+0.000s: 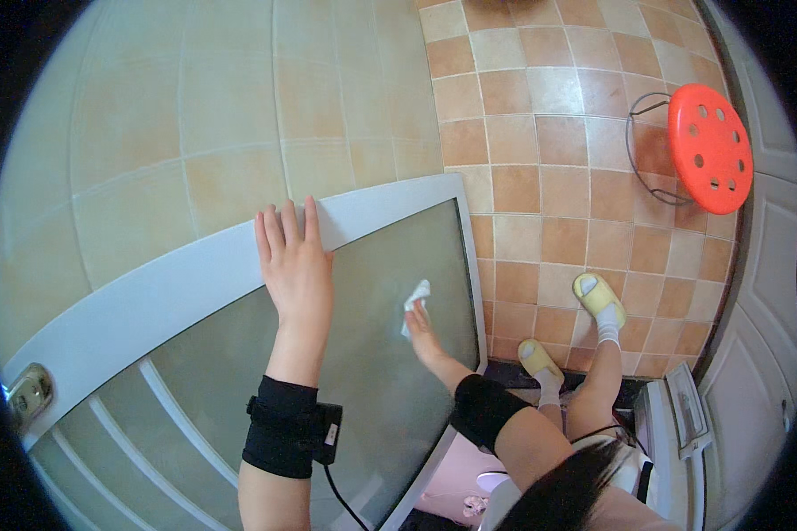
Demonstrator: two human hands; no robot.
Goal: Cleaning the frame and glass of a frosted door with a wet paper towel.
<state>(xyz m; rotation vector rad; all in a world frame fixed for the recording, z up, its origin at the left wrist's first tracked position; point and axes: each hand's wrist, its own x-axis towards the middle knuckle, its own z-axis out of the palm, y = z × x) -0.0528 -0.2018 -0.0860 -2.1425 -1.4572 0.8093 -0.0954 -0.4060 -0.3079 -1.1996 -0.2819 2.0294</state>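
Note:
A white-framed door (219, 262) with a frosted glass panel (378, 285) stands before me. My left hand (299, 272) rests on the frame, its fingers extended and slightly apart, with nothing held. On the glass, toward the lower end of the door, my right hand (423, 332) holds a white cloth or tissue (417, 299) against the surface. Part of the cloth is hidden behind the fingers. White curved bars (166, 405) cross the glass at the left, near a metal door handle (30, 398).
A red round stool (710, 149) with a metal frame stands on the tiled floor (515, 189) at the right. Beige wall tiles (232, 106) lie behind the door. White cabinet doors (754, 358) line the right side. My feet wear yellow slippers (598, 292). A cable (342, 498) hangs from my left wrist.

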